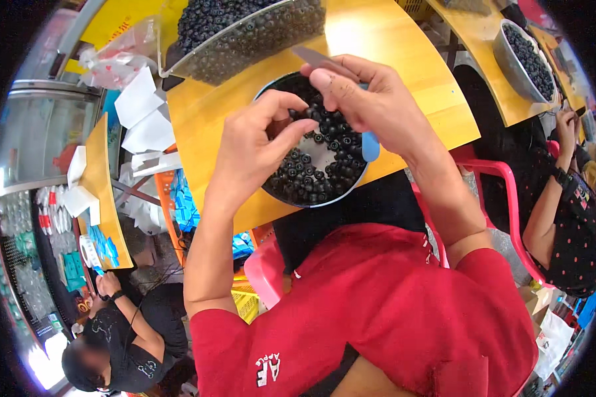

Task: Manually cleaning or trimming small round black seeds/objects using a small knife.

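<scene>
In my right hand [371, 99] is a small knife with a grey blade [316, 57] and a blue handle [371, 147]. The blade points up and to the left. My left hand [255, 142] hovers over a round bowl [331, 202] with a blue rim, its fingers bent. A gap shows between its thumb and index fingertip; the other fingers are partly hidden. Blueberries [304, 178] lie in the bowl around a pale patch of its bottom. Beyond my hands, a clear rectangular tub [245, 47] holds many more blueberries.
The bowl rests on a yellow wooden table [208, 145]. Far right, a grey basin [510, 63] of blueberries stands on another table, by a co-worker's hand [566, 129]. At lower left, another person [139, 317] sits by a narrow table. A pink chair [503, 198] stands right.
</scene>
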`<action>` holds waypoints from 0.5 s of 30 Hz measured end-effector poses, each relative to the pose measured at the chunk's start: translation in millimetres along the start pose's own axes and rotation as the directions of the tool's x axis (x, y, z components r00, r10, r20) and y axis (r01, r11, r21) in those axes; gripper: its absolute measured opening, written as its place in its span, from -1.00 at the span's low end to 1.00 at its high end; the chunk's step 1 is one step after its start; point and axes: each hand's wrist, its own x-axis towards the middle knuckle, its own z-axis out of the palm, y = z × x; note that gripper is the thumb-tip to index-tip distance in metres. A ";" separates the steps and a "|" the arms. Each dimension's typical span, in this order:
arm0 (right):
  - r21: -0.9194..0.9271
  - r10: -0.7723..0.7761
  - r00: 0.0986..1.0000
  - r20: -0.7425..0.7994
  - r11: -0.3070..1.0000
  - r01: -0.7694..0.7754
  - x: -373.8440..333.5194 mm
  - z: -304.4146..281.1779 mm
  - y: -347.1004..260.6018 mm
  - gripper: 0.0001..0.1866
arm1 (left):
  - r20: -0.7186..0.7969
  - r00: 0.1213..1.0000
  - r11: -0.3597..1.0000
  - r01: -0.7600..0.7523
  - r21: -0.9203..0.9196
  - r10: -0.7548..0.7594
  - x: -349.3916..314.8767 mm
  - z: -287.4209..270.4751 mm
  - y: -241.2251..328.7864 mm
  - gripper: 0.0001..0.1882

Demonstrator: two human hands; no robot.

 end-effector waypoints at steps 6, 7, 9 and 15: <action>0.029 0.029 0.996 0.083 0.999 -0.031 -0.1 12.2 -3.4 -0.62 | -0.085 0.984 0.973 -0.166 -0.160 0.154 -1.9 -5.6 8.6 -0.77; 0.029 0.070 0.993 0.091 0.997 -0.073 -0.3 12.8 -4.4 -0.63 | -0.113 0.983 0.965 -0.162 -0.205 0.141 -3.3 -5.3 6.3 -0.78; 0.068 0.084 0.989 0.118 0.993 -0.092 0.1 10.6 -2.4 -0.64 | -0.143 0.981 0.955 -0.165 -0.247 0.132 -5.0 -4.8 4.7 -0.79; 0.144 -0.004 0.999 0.051 0.990 -0.004 1.3 16.5 13.0 -0.62 | -0.284 0.959 0.979 -0.044 -0.198 -0.014 -13.6 3.2 8.4 -0.84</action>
